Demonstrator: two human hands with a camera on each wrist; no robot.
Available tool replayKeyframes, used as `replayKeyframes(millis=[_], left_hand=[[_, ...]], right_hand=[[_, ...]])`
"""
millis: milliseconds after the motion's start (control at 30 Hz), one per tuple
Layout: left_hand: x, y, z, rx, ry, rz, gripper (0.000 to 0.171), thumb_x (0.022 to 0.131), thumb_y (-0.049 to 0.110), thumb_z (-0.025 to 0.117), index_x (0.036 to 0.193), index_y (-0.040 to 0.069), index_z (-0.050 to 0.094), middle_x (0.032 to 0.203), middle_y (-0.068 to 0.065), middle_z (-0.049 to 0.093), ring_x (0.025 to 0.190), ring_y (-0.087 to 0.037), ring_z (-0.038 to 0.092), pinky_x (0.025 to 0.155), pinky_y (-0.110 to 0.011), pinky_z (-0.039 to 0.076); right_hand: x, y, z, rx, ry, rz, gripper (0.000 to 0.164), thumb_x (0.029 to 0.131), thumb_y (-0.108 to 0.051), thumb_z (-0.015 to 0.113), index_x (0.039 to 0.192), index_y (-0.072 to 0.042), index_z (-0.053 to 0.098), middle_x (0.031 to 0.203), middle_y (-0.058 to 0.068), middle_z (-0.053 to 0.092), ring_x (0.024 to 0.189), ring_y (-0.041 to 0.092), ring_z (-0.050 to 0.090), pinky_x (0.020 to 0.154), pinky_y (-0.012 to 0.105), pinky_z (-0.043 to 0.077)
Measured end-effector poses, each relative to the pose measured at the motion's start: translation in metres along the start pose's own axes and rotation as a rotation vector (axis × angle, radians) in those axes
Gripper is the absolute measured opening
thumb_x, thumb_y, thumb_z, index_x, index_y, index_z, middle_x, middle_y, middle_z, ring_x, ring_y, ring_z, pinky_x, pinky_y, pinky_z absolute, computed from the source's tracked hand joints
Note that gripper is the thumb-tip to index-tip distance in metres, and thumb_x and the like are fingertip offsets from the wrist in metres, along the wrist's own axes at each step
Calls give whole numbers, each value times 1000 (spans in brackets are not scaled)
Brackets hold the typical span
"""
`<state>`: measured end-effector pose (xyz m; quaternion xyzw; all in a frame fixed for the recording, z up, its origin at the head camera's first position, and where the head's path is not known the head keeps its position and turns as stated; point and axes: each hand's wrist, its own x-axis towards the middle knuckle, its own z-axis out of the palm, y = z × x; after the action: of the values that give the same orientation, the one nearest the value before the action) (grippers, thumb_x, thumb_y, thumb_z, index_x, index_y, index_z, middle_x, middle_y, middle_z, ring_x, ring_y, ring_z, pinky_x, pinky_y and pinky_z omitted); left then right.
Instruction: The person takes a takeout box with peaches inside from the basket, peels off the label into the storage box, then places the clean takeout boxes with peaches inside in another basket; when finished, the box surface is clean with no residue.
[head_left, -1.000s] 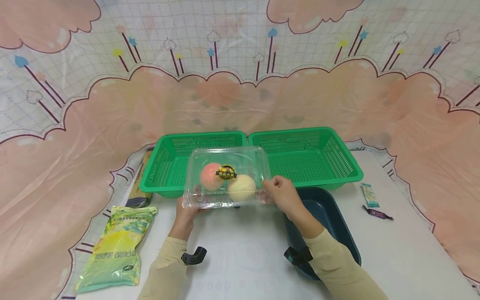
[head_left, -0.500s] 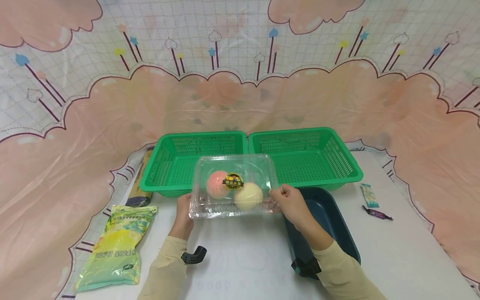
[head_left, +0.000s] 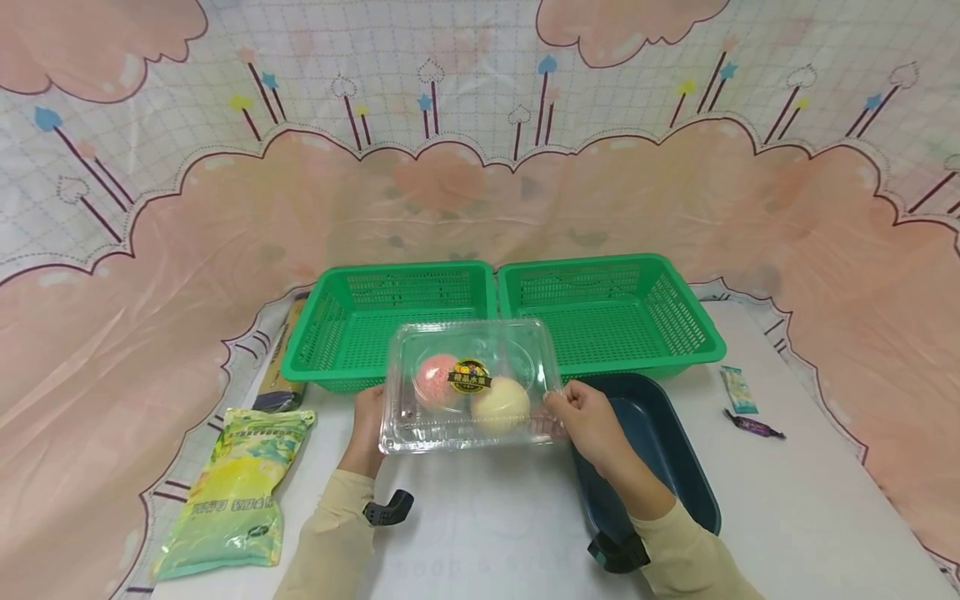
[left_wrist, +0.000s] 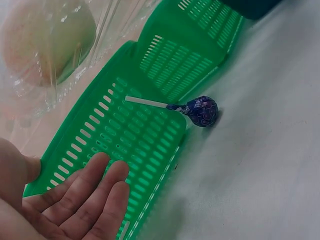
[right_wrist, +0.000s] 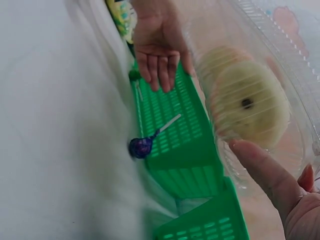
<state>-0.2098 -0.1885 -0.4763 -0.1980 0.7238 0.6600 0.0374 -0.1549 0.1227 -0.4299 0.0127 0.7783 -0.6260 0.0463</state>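
**Lower now: the clear box comes back toward me**

My right hand (head_left: pixel 592 425) pinches the right edge of the clear box (head_left: pixel 442 433). My left hand (head_left: pixel 367 429) is at the left edge, fingers extended rather than clamped; whether its thumb bears on the plastic I cannot tell. Over the last second the box has slid down the head view and slightly rightward, so I judge it's mid-carry, not set down. Inside are a pink ball (head_left: pixel 437 382) and a pale ball (head_left: pixel 501 407); only the right wrist view shows a dark spot (right_wrist: pixel 247 103) on the pale one. Both wrist views catch a purple lollipop (left_wrist: pixel 202 111), out of the head view's sight, near the left green basket (head_left: pixel 367 333).
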Motion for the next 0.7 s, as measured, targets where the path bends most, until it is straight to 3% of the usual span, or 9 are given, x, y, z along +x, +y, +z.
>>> replayKeyframes(millis=[100,200,300,433,533,700], left_hand=[[-1,2,0,47,8,-9,51,112,31,46,138,-11,58,143,-29,60,143,-40,52,121,-47,45],[-2,3,-1,82,28,-10,55,112,36,47,136,-11,61,134,-29,66,130,-38,60,116,-46,49],[-3,2,-2,90,40,-2,56,112,39,47,134,-10,63,124,-27,70,109,-28,68,95,-32,58],[-3,-1,-2,81,50,15,54,112,39,48,124,-9,68,110,-22,73,96,-17,66,74,-17,53],[-4,-2,0,66,62,35,53,111,41,49,110,-7,72,102,-16,74,93,-16,64,72,-17,55],[-3,-4,2,88,80,66,58,111,46,47,97,-3,73,105,-17,74,97,-19,63,81,-26,54]], right_hand=[[-5,1,-1,-13,9,3,28,101,-13,60,77,-7,49,60,-3,40,56,10,35,50,22,32],[-10,1,-2,-13,15,8,29,101,-13,61,76,-7,48,59,-3,41,56,10,37,51,22,34],[-16,1,-2,-14,20,16,29,100,-13,62,76,-7,48,59,-4,41,57,10,38,51,22,34],[-22,4,-3,-16,22,30,29,98,-14,64,76,-8,47,59,-4,41,56,10,38,50,22,33],[-27,7,-4,-4,15,41,30,99,-13,64,75,-8,46,60,-3,42,57,9,39,51,22,35],[-35,12,-6,6,16,61,32,98,-13,63,74,-8,44,60,-4,39,58,9,37,51,21,33]])
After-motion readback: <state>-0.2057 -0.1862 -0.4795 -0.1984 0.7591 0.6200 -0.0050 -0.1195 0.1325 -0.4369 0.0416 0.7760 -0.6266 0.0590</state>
